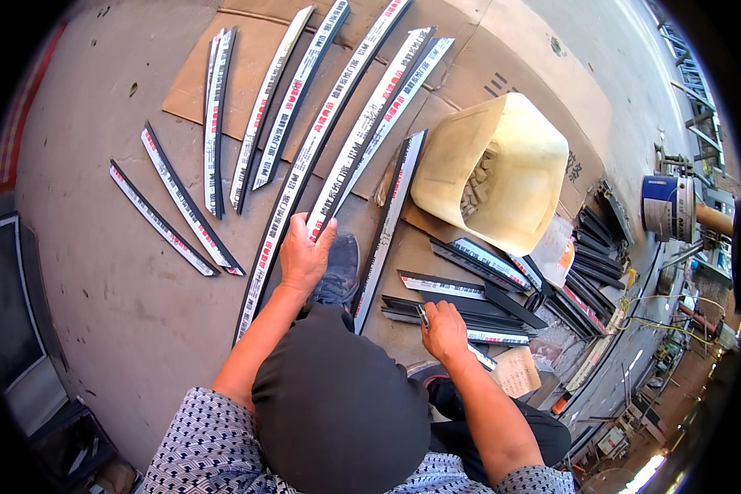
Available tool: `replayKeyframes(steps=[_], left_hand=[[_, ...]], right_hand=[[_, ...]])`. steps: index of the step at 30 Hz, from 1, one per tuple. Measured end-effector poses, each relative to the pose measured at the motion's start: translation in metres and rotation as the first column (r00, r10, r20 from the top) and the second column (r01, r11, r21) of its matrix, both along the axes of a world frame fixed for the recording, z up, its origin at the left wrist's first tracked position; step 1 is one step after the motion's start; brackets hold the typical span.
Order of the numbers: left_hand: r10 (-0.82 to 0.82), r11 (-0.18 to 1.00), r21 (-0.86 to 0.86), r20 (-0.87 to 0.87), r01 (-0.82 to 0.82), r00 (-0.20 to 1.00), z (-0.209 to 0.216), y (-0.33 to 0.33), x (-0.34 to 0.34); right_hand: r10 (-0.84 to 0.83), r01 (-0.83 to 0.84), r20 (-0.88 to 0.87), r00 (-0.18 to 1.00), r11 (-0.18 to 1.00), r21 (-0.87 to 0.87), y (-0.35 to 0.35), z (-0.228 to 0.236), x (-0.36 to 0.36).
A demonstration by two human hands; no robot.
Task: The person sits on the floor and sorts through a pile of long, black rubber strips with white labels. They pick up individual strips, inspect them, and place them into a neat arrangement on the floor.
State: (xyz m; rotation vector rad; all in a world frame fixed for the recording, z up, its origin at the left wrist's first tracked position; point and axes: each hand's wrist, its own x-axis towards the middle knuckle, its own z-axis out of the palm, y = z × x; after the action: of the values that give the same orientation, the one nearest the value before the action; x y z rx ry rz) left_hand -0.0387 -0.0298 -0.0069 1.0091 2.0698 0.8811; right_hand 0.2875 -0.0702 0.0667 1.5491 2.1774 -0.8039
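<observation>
My left hand (305, 257) is closed round the near end of a black profile strip (376, 122) with white printed film. The strip slants away from me over the cardboard. My right hand (446, 333) is closed on a small metal piece (423, 315) poking out past the fingers; its kind is too small to make out. Shorter black profile pieces (502, 314) lie beside and under that hand. A longer filmed strip (325, 123) runs just left of my left hand. Another strip (389, 230) lies between my hands, near my shoe (342, 262).
Several filmed strips (214, 123) fan out at the left, partly on flat cardboard (188, 97). A cut-open yellowish plastic container (440, 156) holds small pale blocks (479, 185). Black profile offcuts (597, 255) pile up on the right, near a blue bucket (679, 210).
</observation>
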Motion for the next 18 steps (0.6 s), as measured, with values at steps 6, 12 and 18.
replayKeyframes(steps=[6, 12, 18], left_hand=[[0.014, 0.999, -0.041, 0.03, -0.013, 0.999, 0.001, 0.011, 0.005], [0.077, 0.995, 0.059, 0.032, -0.078, 0.997, 0.0, 0.006, 0.0], [0.368, 0.92, 0.115, 0.075, -0.375, 0.927, 0.007, -0.001, -0.036]], right_hand=[[-0.016, 0.016, 0.011, 1.0, 1.0, -0.009, 0.001, -0.002, 0.003], [-0.007, 0.007, 0.004, 1.0, 1.0, -0.028, -0.002, -0.006, 0.006], [0.023, -0.022, 0.014, 1.0, 0.998, -0.053, -0.006, -0.012, 0.006]])
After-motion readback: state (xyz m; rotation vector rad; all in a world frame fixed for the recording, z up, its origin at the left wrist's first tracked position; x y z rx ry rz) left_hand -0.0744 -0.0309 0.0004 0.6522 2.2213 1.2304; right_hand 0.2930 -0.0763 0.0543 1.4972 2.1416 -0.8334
